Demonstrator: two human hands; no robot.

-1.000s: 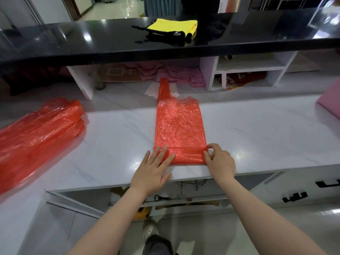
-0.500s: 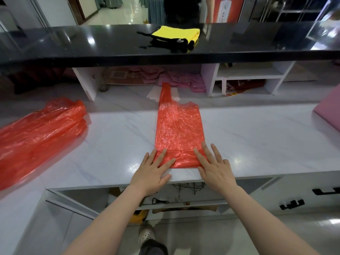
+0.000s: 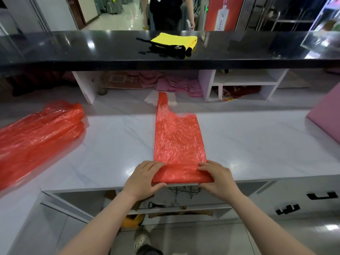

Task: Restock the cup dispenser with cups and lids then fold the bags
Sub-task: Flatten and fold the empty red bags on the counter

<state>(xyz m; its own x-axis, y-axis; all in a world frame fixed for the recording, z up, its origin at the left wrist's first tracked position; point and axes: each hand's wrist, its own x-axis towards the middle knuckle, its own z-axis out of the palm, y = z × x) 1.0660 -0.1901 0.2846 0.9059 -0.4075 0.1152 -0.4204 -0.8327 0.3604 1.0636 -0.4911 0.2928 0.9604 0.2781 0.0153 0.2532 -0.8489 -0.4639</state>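
Observation:
A red plastic bag (image 3: pixel 177 137) lies flat and lengthwise on the white marble counter (image 3: pixel 257 144), its handle pointing away from me. Its near end is folded into a narrow band at the counter's front edge. My left hand (image 3: pixel 142 179) grips the band's left corner, fingers on top and thumb underneath. My right hand (image 3: pixel 218 178) grips the right corner the same way. A second, crumpled red bag (image 3: pixel 36 135) lies on the counter at the far left.
A raised black countertop (image 3: pixel 110 48) runs across the back with a yellow and black cloth item (image 3: pixel 176 42) on it. Pink items (image 3: pixel 176 85) fill the shelf beneath. A pink object (image 3: pixel 327 113) sits at the right edge. A person stands behind the counter.
Both hands went from lying flat on the bag's near end to gripping its two corners. The folded band at the near end is now wider.

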